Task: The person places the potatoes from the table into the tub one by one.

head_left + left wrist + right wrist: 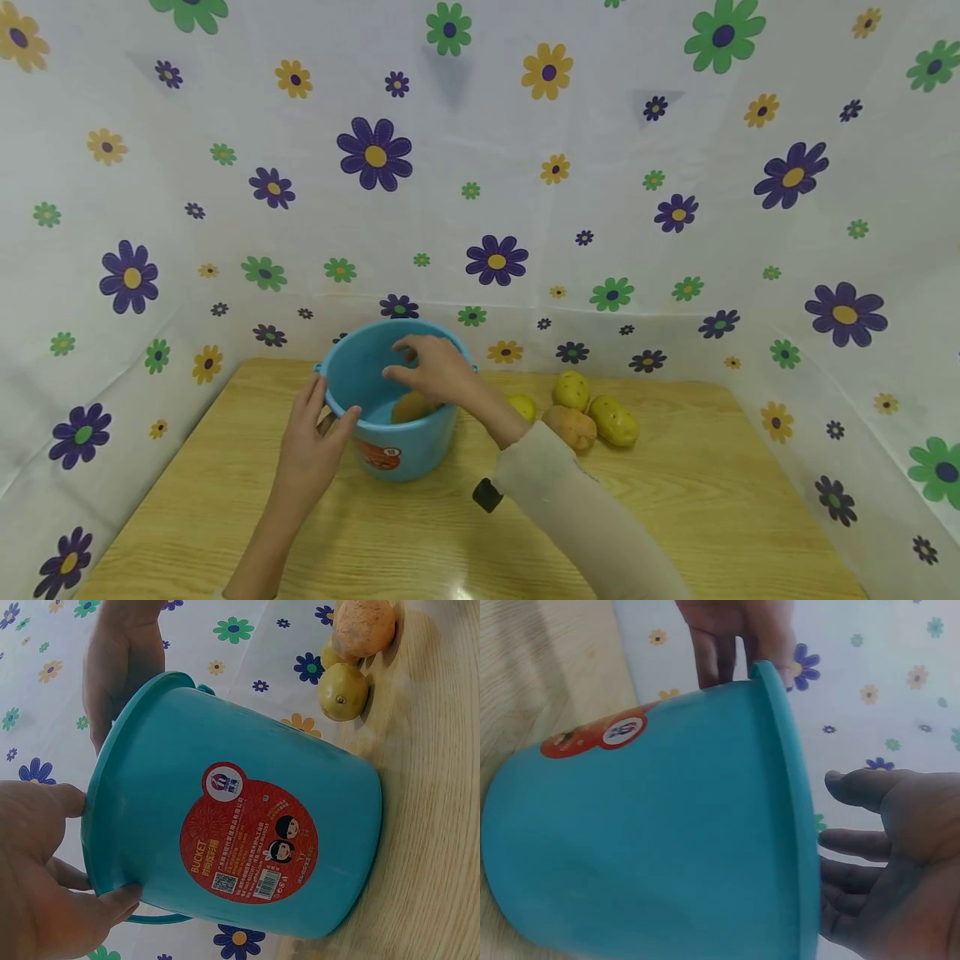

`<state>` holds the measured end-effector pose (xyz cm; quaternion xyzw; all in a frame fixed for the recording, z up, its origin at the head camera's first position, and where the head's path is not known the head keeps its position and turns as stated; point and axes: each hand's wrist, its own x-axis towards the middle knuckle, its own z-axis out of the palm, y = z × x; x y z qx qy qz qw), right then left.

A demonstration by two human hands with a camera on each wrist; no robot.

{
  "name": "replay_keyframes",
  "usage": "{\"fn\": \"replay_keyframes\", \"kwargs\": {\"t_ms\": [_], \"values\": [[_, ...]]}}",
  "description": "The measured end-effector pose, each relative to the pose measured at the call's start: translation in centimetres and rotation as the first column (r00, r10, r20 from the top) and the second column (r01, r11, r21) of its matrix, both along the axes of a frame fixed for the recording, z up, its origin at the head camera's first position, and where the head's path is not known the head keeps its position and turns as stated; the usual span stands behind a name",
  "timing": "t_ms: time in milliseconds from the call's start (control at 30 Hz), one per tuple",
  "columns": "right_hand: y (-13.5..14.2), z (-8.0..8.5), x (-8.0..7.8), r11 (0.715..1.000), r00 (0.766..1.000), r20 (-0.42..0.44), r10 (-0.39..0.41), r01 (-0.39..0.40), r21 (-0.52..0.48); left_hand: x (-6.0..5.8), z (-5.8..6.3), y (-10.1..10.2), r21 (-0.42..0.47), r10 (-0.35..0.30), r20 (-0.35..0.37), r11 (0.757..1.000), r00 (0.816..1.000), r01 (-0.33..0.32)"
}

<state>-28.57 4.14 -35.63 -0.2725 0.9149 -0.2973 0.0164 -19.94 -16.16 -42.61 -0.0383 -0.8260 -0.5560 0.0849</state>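
Observation:
A blue plastic bucket with a red printed label stands upright on the wooden table. My left hand grips its rim at the near left, thumb and fingers at the edge. Over the bucket's mouth hovers my right hand, thumb and fingers apart, with nothing seen between them. Below that hand, inside the bucket, lies a brown potato-like lump, partly hidden by the near wall. In the right wrist view, the right hand is at the rim, its fingertips partly hidden behind it.
Right of the bucket, several potato-like pieces lie together: a brownish one, a long yellow one and rounder yellow ones. A flower-printed white sheet encloses the wooden table at the back and sides.

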Motion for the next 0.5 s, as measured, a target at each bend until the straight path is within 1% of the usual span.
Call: {"fn": "replay_keyframes", "kwargs": {"t_ms": [100, 200, 500], "values": [[1.2, 0.3, 0.1, 0.999, 1.000, -0.012, -0.003, 0.002, -0.050, 0.0, 0.0, 0.1, -0.003, 0.003, 0.000, 1.000, 1.000, -0.003], [2.6, 0.7, 0.3, 0.996, 0.999, -0.022, -0.025, 0.023, -0.088, 0.0, 0.0, 0.1, -0.010, 0.006, -0.003, 1.000, 1.000, -0.006], [7.0, 1.7, 1.6, 0.984, 0.996, -0.035, -0.086, 0.080, -0.160, 0.1, 0.0, 0.0, -0.026, 0.001, -0.003, 1.000, 1.000, -0.001]]}}
